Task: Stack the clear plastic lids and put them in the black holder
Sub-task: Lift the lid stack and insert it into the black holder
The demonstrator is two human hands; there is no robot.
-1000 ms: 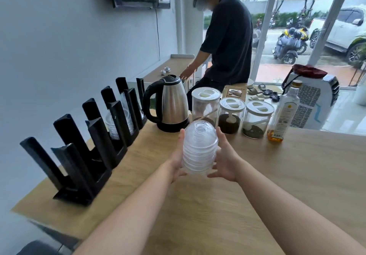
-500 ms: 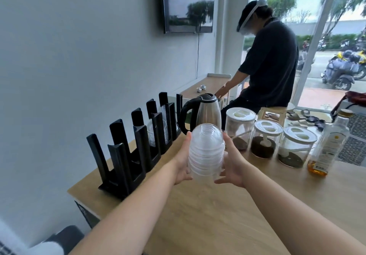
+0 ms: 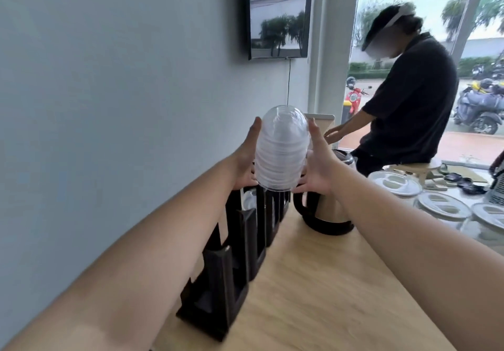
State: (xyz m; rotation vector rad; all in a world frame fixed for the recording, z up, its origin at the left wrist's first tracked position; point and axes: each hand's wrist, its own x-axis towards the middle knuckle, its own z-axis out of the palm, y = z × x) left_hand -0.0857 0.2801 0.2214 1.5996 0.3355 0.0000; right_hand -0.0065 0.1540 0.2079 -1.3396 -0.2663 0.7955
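Note:
A tall stack of clear domed plastic lids (image 3: 281, 148) is pressed between my two palms and held upright in the air. My left hand (image 3: 245, 157) grips its left side, my right hand (image 3: 317, 165) its right side. The stack hangs just above the far slots of the black holder (image 3: 231, 263), a long rack of upright dividers along the wall. A few clear lids (image 3: 249, 200) sit in one far slot, partly hidden by my left arm.
A steel electric kettle (image 3: 324, 211) on a black base stands right of the holder. Glass jars with white lids (image 3: 444, 208) sit at the right. Another person in dark clothes (image 3: 409, 105) works at the far end of the wooden counter (image 3: 313, 296).
Both hands have carried the lid stack up and left, from over the counter to above the black holder. The view has swung left and closer to the wall.

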